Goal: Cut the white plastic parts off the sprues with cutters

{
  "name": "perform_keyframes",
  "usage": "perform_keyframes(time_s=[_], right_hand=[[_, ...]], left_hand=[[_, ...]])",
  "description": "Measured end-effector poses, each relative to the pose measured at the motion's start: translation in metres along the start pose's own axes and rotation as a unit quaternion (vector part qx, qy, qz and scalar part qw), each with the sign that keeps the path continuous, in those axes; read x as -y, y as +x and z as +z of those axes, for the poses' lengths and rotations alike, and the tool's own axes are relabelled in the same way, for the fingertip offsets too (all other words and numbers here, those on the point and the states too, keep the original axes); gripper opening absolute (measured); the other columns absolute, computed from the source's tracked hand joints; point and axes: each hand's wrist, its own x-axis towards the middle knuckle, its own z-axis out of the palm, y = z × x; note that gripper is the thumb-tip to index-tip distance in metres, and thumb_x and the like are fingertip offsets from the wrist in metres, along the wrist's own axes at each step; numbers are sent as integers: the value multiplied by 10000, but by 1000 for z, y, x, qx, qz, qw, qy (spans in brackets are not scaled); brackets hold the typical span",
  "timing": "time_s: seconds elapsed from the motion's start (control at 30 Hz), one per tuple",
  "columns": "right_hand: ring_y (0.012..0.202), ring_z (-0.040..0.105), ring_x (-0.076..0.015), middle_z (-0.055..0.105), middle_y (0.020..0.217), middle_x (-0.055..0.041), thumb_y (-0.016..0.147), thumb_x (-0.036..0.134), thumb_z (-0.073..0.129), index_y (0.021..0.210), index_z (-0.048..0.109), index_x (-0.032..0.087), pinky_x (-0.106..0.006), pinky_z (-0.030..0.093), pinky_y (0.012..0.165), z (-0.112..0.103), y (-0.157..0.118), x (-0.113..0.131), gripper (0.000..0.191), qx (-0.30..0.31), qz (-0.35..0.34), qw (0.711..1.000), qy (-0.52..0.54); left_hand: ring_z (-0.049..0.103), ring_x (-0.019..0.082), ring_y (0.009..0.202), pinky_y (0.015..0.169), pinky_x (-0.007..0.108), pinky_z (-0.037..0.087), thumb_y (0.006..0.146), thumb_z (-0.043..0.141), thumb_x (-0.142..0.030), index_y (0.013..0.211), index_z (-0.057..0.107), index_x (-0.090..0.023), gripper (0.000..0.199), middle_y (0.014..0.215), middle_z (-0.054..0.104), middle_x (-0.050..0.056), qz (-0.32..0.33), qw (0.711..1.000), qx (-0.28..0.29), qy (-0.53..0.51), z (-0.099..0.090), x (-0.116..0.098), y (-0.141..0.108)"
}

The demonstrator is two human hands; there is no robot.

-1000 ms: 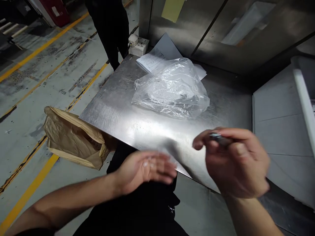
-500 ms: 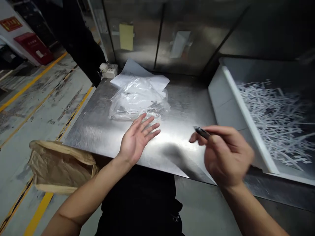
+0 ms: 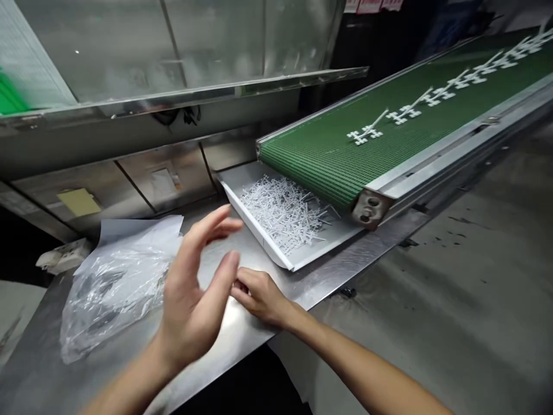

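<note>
Keep the left hand (image 3: 192, 300) loose, open and empty, clear of the pale tray (image 3: 262, 232) of white moulded pieces (image 3: 285, 213); steady the curled right hand (image 3: 259, 294) over the steel table (image 3: 319, 282), near the tray's corner (cannot tell whether gripping anything). Since half a second ago, turned towards the green conveyor belt (image 3: 328, 150), with the dark pen-like tool out of sight.

The left hand (image 3: 188, 300) and the right hand (image 3: 261, 297) are bare, and both forearms (image 3: 358, 357) are uncovered up to where the view cuts them off. Black clothing (image 3: 263, 383) shows at the bottom, its seams and cut too dark to make out.
</note>
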Motion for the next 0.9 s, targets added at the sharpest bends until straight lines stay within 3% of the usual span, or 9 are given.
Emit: perform_keyframes(time_s=[0.1,0.2,0.33,0.43,0.5,0.6,0.73,0.8,0.9], right_hand=[[869,743,-211,821,971,-26,1043,283,766,1092,805,238,-302,526,838,5,1,-5,78,3,-8,1000,-21],[845,749,-194,831,970,-13,1038,271,787,1090,815,243,-279,514,812,8,3,-6,65,0,-9,999,-37],[863,764,-191,840,992,-16,1031,278,811,1095,821,238,-273,511,815,10,3,-6,77,-7,-8,998,-55],[879,768,-188,835,1001,-13,1033,298,819,1113,819,236,-268,513,829,11,2,-7,101,-6,-16,998,-62],[880,769,-180,831,1000,-7,1041,316,816,1122,817,240,-260,514,826,11,2,-8,111,-2,-23,998,-64],[868,763,-175,828,992,0,1042,322,813,1116,814,247,-255,513,808,11,2,-7,106,-1,-32,997,-67],[857,767,-179,834,980,7,1032,314,823,1086,808,256,-257,520,795,9,1,-5,81,-2,-41,997,-68],[892,786,-189,845,998,0,1036,295,812,1083,808,255,-259,534,812,7,1,-4,62,-3,-43,997,-66],[955,809,-210,862,1062,-35,1061,254,755,1137,807,238,-275,564,863,3,1,-6,93,-3,-42,997,-61]], left_hand=[[671,278,1397,1197,483,601,1111,584,-197,1584,600,-278,480,1525,677,117,225,967,70,101,48,3,77],[556,292,1543,1265,519,530,1106,458,-123,1637,535,-277,558,1655,583,113,352,898,127,233,106,12,154],[371,360,1687,1302,588,437,1015,485,-43,1770,365,-228,786,1843,373,143,425,789,235,377,178,16,229],[317,356,1719,1306,554,415,991,481,-1,1774,364,-166,809,1874,317,155,427,732,301,438,216,7,254],[398,348,1670,1238,508,469,1001,443,28,1726,442,-114,738,1828,394,190,412,715,324,463,233,-1,258],[600,354,1453,1073,447,521,1036,432,24,1512,667,-53,537,1583,637,246,372,716,333,487,248,-9,258],[713,336,1167,987,419,489,1046,578,-74,1114,830,-61,262,1166,781,233,305,765,306,478,245,-10,262],[728,313,1067,961,410,476,1039,621,-104,1047,831,-78,212,1004,782,202,289,792,282,457,228,-11,261],[734,270,947,889,384,470,1022,629,-78,1095,810,-111,198,907,771,145,273,830,236,426,178,-16,234]])
